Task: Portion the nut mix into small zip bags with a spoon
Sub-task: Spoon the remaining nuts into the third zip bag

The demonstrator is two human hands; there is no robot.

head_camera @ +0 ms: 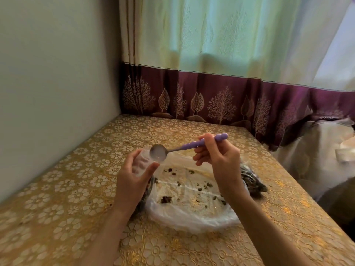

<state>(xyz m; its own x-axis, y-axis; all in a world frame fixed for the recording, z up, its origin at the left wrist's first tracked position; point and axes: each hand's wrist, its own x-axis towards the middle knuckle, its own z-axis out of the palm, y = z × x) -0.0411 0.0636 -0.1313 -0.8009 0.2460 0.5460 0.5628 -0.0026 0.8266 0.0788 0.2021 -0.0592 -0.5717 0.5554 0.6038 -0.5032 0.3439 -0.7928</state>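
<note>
head view — spoon [158,153] at small zip bag [141,163] mouth — both held.

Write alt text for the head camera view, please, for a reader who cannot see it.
The right hand holds a purple-handled spoon with its empty bowl at the mouth of a small clear bag gripped by the left hand. Below lies a big plastic bag with scattered nut bits on a gold floral tablecloth.

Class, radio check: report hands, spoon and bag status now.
Left hand grips small bag. Right hand pinches spoon, bowl empty at bag's mouth. Few nuts left on plastic sheet. Nothing in the way.
</note>
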